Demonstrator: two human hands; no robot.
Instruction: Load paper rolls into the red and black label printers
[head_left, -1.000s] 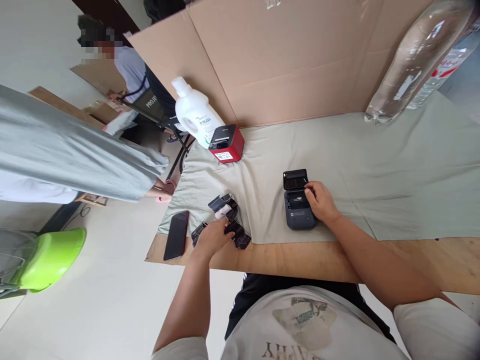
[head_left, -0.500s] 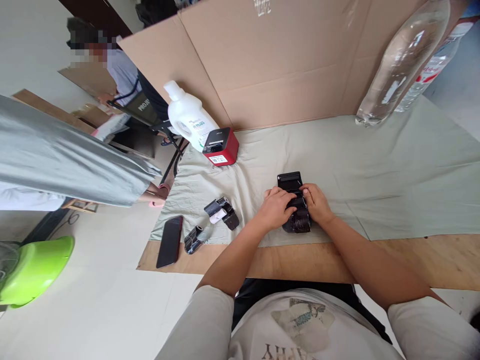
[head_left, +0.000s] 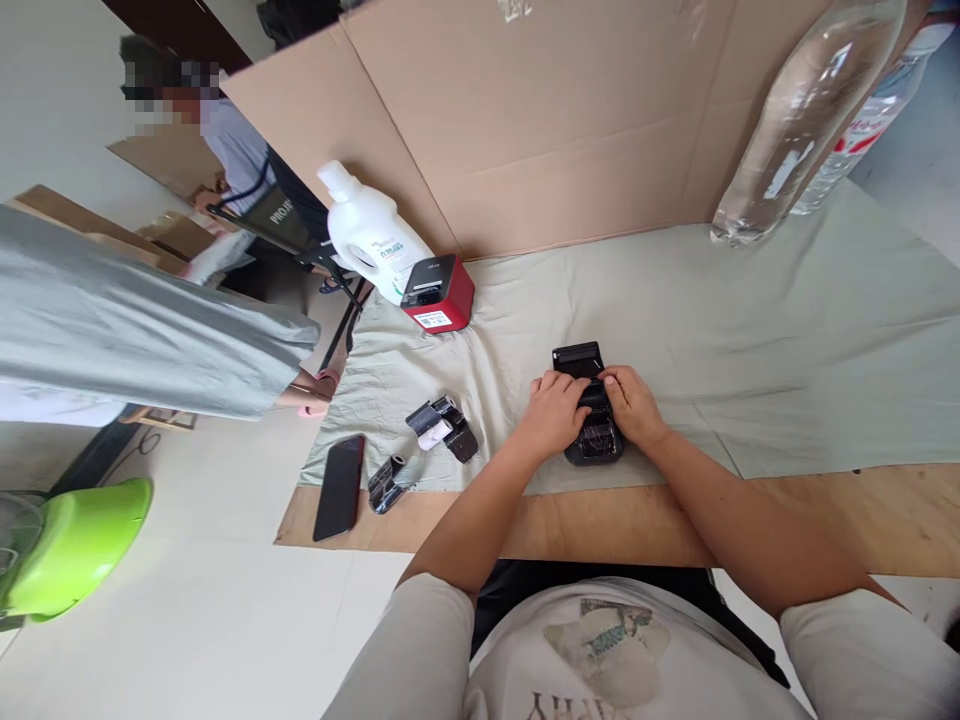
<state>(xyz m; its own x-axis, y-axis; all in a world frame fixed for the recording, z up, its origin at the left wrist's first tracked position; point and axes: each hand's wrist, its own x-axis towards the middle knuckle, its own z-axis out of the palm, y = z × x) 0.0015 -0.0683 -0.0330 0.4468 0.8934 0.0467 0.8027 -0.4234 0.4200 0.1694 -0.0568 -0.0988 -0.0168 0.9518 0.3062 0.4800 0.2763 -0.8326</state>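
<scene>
A small dark label printer lies with its lid open on the grey-green cloth, near the table's front edge. A shiny black wrapped roll rests on top of the printer's body. My left hand grips the roll's far end from the left. From the right, my right hand holds the same end, fingertips almost meeting the left hand's. The printer's body is mostly hidden under the roll and my fingers.
Two more wrapped rolls and a black phone lie to the left. A red printer and a white jug stand by the cardboard wall. A clear bottle leans at the right. Another person's sleeve is at the left.
My left hand picked a wrapped roll from the pile at the left and carried it right onto the printer. My right hand shifted from the printer onto the roll.
</scene>
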